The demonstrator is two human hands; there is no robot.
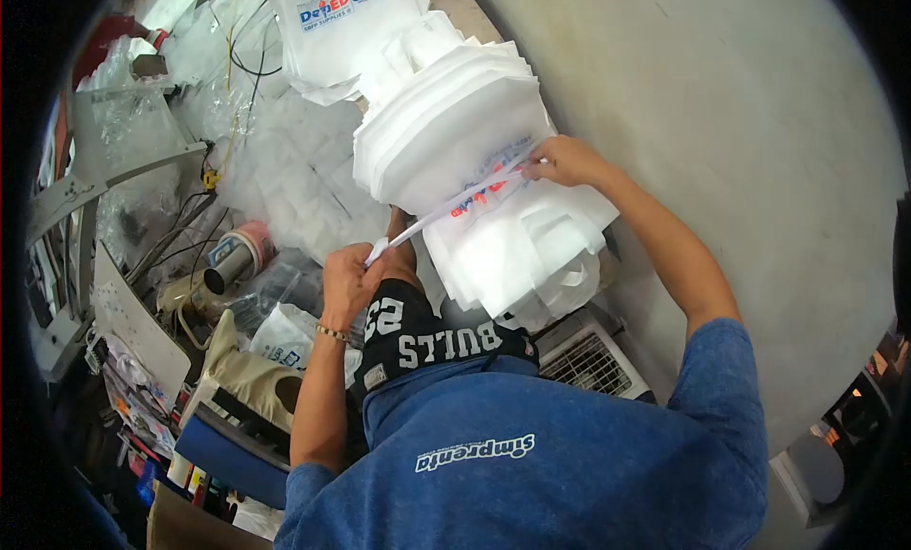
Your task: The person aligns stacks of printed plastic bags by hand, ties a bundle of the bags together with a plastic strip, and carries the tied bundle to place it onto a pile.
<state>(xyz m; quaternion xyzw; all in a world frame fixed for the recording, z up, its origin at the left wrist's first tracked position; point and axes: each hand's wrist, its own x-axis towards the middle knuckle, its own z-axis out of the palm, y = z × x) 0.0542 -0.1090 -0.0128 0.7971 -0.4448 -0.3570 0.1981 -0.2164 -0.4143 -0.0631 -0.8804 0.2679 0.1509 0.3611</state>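
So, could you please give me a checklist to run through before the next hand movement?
1. Left hand gripping the white strip: ok.
2. Right hand gripping the same strip: ok.
3. Strip straight between the hands, across the DepED-printed white bags: ok.
4. Bag edges lined up evenly: not ok, they fan out in steps.
5. Strip passing underneath the bags: cannot tell, the underside is hidden.
6. Farther DepED bag stack clear of both hands: ok.

Bright light nearly washes out the white bags [451, 123]; left of them, plastic [299, 161] glints. Fisheye distortion curves toward black corners.
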